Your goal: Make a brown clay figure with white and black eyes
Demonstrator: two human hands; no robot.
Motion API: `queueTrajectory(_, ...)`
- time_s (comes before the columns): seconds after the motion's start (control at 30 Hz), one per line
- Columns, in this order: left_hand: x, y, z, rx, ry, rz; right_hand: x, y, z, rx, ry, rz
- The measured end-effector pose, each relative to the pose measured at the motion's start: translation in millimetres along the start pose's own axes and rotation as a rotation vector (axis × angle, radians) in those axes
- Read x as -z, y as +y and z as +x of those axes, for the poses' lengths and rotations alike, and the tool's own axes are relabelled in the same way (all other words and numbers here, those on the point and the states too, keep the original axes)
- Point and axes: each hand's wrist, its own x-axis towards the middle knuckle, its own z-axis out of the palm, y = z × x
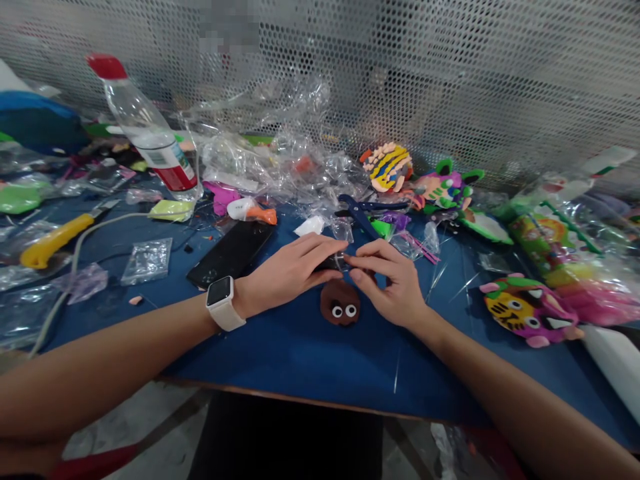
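Observation:
A round brown clay face (333,300) with two white-and-black eyes lies on the blue table (300,353) just below my hands. My left hand (293,270), with a watch on its wrist, curves its fingers over a small black lump in clear wrapping (330,261). My right hand (393,280) meets it from the right, thumb and index finger pinched at the wrapping's edge. Part of the lump is hidden under the left fingers. A black phone (233,253) lies beside the left wrist, and blue-handled pliers (363,217) rest beyond the right fingers.
A clear bottle with a red cap (150,133) stands at the back left. A yellow utility knife (57,243) and a cable (75,267) lie left. Crumpled plastic bags (280,157) line the mesh wall. Colourful clay faces (530,310) sit right, with the table's front edge below.

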Motion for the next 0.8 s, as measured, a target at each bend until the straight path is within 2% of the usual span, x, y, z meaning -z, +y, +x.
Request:
queueTrajectory(0.13, 1.3, -2.1, -1.6, 0.01, 0.034, 0.02, 1.9, 1.8, 0.3, -0.102, -0.124, 0.107)
queueTrajectory(0.33, 3.9, -3.3, -2.4, -0.015, 0.002, 0.003, 3.8, 2.2, 3.3, -0.198, -0.311, 0.206)
queueTrajectory(0.5, 3.0, -2.4, -3.4, -0.078, -0.044, -0.021, 2.3, -4.2, 3.1, -0.303, -0.392, 0.248)
queueTrajectory(0.67, 0.7, -0.7, -2.9, -0.074, -0.076, -0.013, -2.1, -4.6, 0.4, -0.304, -0.361, 0.163)
queueTrajectory(0.8, -0.2, -0.6, -2.0, 0.016, -0.063, 0.003, -5.3, 0.1, -3.2, -0.156, -0.194, 0.039)
